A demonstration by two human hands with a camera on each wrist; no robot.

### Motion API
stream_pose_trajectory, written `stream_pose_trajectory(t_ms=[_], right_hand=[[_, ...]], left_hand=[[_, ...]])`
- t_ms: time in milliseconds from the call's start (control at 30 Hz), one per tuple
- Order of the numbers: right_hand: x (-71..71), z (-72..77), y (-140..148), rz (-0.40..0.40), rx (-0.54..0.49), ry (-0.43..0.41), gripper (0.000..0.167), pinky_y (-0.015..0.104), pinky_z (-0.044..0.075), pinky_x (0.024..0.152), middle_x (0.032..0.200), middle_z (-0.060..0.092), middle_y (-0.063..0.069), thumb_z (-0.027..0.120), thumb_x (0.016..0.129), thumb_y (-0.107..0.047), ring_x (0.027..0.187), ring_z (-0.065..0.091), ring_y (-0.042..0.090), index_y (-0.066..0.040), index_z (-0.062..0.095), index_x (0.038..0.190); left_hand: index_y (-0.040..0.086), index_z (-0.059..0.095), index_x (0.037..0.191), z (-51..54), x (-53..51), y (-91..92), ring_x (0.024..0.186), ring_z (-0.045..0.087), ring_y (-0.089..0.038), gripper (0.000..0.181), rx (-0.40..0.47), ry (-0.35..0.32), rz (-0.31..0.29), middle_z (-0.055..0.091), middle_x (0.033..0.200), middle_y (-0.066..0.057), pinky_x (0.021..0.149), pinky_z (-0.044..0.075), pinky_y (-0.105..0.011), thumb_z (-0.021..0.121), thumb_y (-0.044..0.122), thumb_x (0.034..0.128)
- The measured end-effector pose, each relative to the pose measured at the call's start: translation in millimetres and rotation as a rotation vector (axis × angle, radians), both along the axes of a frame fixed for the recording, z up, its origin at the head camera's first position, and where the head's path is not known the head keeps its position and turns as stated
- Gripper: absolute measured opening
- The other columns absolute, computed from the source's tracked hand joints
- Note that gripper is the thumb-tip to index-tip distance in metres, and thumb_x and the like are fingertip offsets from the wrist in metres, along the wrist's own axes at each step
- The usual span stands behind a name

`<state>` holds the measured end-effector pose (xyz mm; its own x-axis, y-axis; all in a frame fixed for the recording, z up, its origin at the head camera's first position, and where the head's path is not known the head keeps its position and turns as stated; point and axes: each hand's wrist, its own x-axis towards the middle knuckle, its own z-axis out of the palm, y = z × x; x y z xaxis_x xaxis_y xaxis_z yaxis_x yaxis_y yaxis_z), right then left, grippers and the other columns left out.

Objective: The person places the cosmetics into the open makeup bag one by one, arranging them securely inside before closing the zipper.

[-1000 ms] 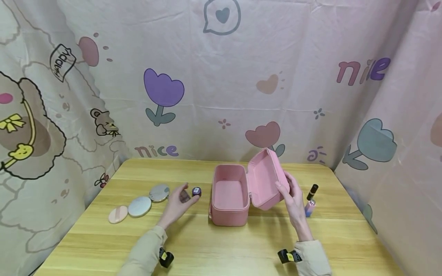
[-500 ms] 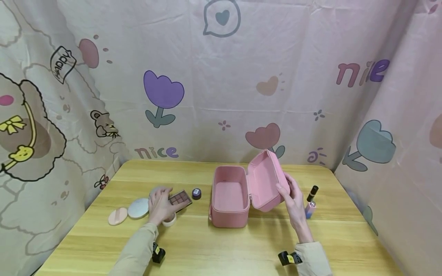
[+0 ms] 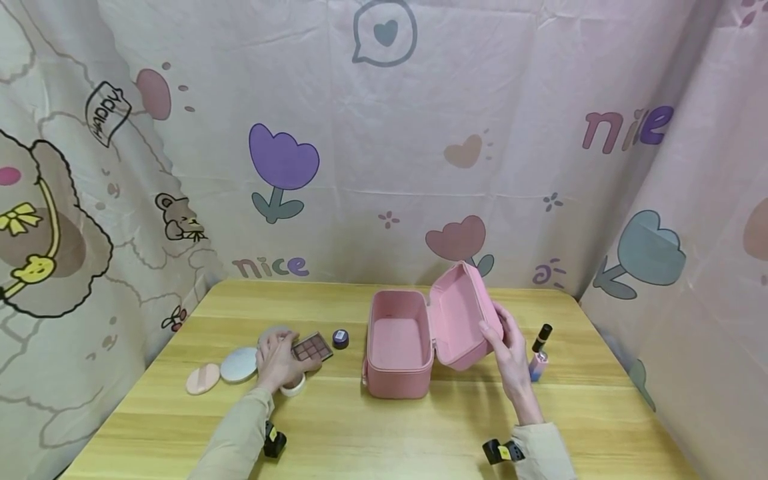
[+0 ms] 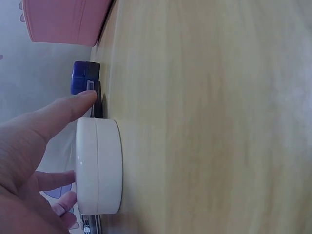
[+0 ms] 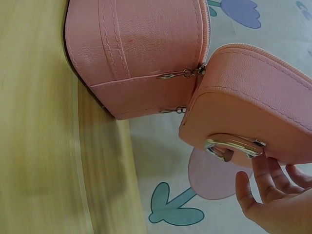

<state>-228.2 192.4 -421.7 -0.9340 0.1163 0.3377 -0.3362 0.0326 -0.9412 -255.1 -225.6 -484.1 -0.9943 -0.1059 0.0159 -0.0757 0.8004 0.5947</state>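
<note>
My left hand [image 3: 279, 360] spreads over the left group of makeup. Its thumb touches or nearly touches the lower edge of an eyeshadow palette [image 3: 313, 347], which lies flat; the other fingertips are partly hidden. Under the palm side is a round white case [image 4: 100, 165], mostly covered in the head view. A round compact [image 3: 273, 331] is partly hidden behind the fingers. My right hand [image 3: 507, 347] holds the raised lid [image 3: 459, 317] of a pink cosmetic case [image 3: 399, 377], thumb over the rim and fingers outside, near the lid's handle [image 5: 234, 145].
Beside the palette stands a small dark purple jar [image 3: 341, 339]. Farther left lie a pale round compact [image 3: 239, 365] and a powder puff [image 3: 203, 379]. A black tube [image 3: 542, 338] and a pink-blue bottle [image 3: 538, 367] are right of my right hand. A patterned curtain [image 3: 360, 167] hangs behind the table.
Over the second my left hand has drawn back leftward from beside the purple jar, uncovering the palette, and has stayed nearly still since. My right hand keeps the lid raised in the same place.
</note>
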Motion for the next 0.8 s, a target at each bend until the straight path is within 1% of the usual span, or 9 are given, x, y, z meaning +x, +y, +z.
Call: stream_pose_trajectory(t_ms=[167,367,600,700,800], right_hand=[[-0.9,-0.4,0.0,-0.003,-0.002,0.002,0.053,0.014,0.053,0.091,0.139,0.049,0.006,0.052,0.100,-0.009,0.112,0.059,-0.001,-0.002,0.038,0.151],[-0.7,-1.5,0.2,-0.003,-0.006,0.000,0.053,0.014,0.053,0.091,0.136,0.051,0.000,0.052,0.100,-0.009,0.113,0.059,0.000,-0.003,0.039,0.151],[-0.7,-2.5,0.5,-0.002,-0.006,0.002,0.052,0.015,0.053,0.091,0.134,0.052,-0.004,0.052,0.101,-0.009,0.112,0.059,0.000,-0.003,0.039,0.151],[-1.3,-2.8,0.9,-0.005,-0.008,0.001,0.052,0.015,0.053,0.091,0.134,0.052,-0.004,0.052,0.101,-0.008,0.113,0.059,-0.001,-0.003,0.039,0.151],[-2.1,-2.9,1.4,-0.004,-0.006,0.000,0.052,0.014,0.053,0.092,0.135,0.051,-0.003,0.052,0.101,-0.009,0.113,0.059,-0.001,-0.003,0.039,0.151]], left_hand=[[-0.004,0.052,0.140,-1.0,0.2,0.3,0.139,0.015,-0.055,0.084,0.000,0.023,-0.004,0.031,0.147,-0.031,0.115,0.010,-0.070,0.085,0.039,0.0761],[-0.004,0.059,0.130,-4.6,0.0,0.2,0.137,0.021,-0.055,0.074,-0.019,0.075,-0.015,0.036,0.143,-0.030,0.116,0.010,-0.068,0.086,0.036,0.0753],[-0.005,0.057,0.132,-5.3,-1.0,0.0,0.138,0.022,-0.054,0.074,-0.023,0.102,-0.022,0.037,0.144,-0.032,0.117,0.009,-0.067,0.085,0.036,0.0769],[-0.005,0.055,0.134,-3.2,-0.7,-0.1,0.139,0.021,-0.054,0.075,-0.009,0.102,-0.011,0.039,0.143,-0.034,0.117,0.010,-0.066,0.084,0.036,0.0777],[-0.006,0.054,0.134,-0.2,0.5,-0.1,0.139,0.022,-0.054,0.076,0.008,0.109,0.002,0.044,0.140,-0.035,0.117,0.013,-0.066,0.085,0.034,0.0769]])
